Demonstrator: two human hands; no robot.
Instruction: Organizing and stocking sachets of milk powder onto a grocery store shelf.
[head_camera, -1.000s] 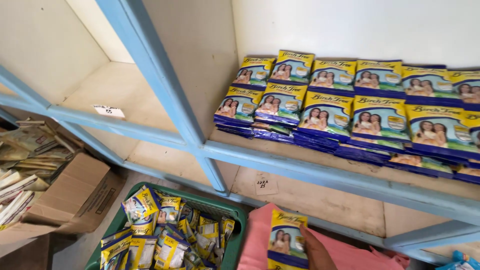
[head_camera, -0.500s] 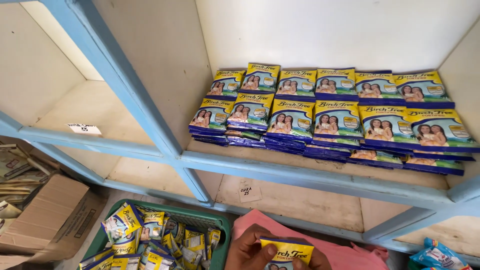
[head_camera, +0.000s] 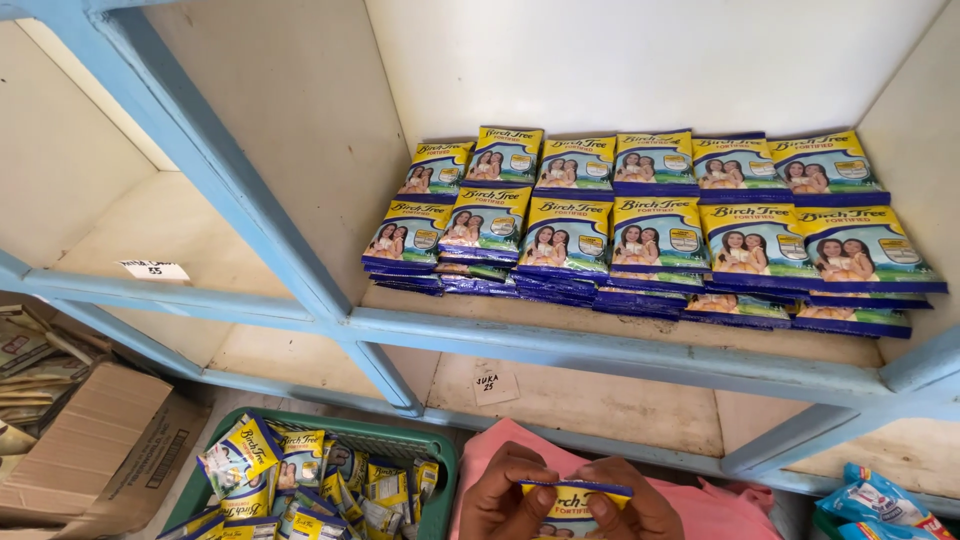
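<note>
My left hand (head_camera: 502, 497) and my right hand (head_camera: 628, 505) together hold one yellow and blue sachet (head_camera: 572, 505) at the bottom edge of the head view, over a pink cloth (head_camera: 700, 505). Fingers of both hands pinch its top edge. Above, on the cream shelf (head_camera: 640, 325) with a blue front rail, lie two rows of the same sachets (head_camera: 655, 232), stacked flat in low piles. A green basket (head_camera: 390, 440) at the lower left holds several loose sachets of the same kind.
A blue diagonal brace (head_camera: 240, 190) and a cream divider separate this shelf bay from the left one, which bears a small paper tag (head_camera: 153, 270). A cardboard box (head_camera: 95, 455) sits at the far left. Blue and white packets (head_camera: 880, 505) show at the lower right.
The view has shifted so the shelf stacks sit more central. The sachet, first held up by one hand, has dropped low and both hands now grip its top edge.
</note>
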